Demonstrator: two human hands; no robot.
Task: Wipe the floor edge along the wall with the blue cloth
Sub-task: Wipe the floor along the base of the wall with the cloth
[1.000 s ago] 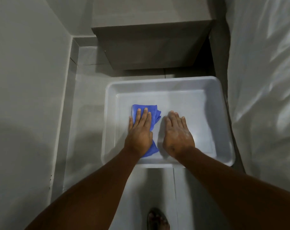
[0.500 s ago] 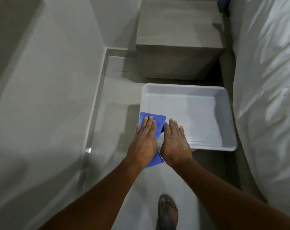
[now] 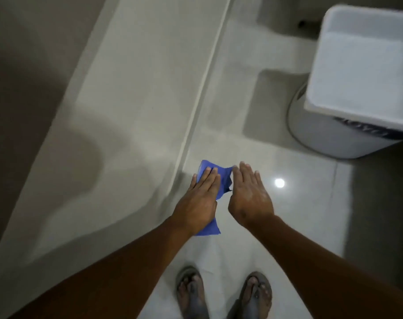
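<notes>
1. Flat under the left hand (image 3: pixel 201 199) lies the blue cloth (image 3: pixel 222 180), pinned beneath the palm and straight fingers rather than pinched; one corner sticks out past the fingertips and another trails below the wrist. Whether the cloth touches the floor or is carried just above it cannot be told. A spread hand suits wiping, since it would press a broad patch of cloth down at once.

2. The wall (image 3: pixel 57 111) fills the left half of the frame, with a pale band along its foot, and meets the glossy tiled floor (image 3: pixel 299 215) at a seam (image 3: pixel 202 88) running from top centre down to the centre. That seam is the edge to be wiped; the cloth sits just right of its lower end, near it but seemingly not on it.

3. At upper right a white plastic tray (image 3: pixel 361 65) rests on a round white stool or tub (image 3: pixel 334 139), well apart from the hands, so it is out of the wiping path.

4. The right hand (image 3: pixel 250 194) is open and holds nothing, fingers together, just beside the cloth's right edge, probably ready to steady or spread it.

5. Two feet in sandals (image 3: pixel 191 293) stand at the bottom centre, toes towards the cloth, which suggests the person bends forward over the work.

6. Dark lettering (image 3: pixel 366 131) runs along the round object's rim under the tray, too blurred to read. No other writing or brand is visible.
</notes>
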